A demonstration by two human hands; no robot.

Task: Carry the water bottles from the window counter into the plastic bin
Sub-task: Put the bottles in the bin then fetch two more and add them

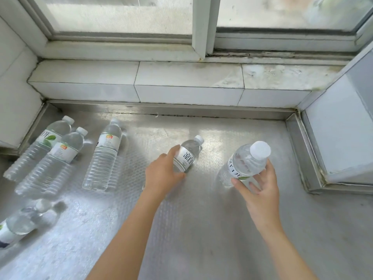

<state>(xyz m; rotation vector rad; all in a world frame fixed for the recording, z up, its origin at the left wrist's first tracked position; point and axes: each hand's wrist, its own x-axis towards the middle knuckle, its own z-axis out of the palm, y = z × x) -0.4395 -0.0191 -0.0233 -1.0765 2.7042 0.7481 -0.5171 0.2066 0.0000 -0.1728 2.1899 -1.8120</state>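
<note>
My left hand [164, 174] wraps a small bottle [188, 153] mid-counter; my right hand [259, 190] pinches another bottle [242, 164] toward the counter's [201, 219] right edge. Four bottles wait along the left edge; bin unseen.

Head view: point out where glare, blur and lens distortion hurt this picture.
Head view: daylight glares off the embossed steel counter around the left hand; the clear plastic bottle at bottom left is blurred; the clear white-capped bottle held by the right hand looks slightly soft; the wide lens bends the white window frame.
</note>
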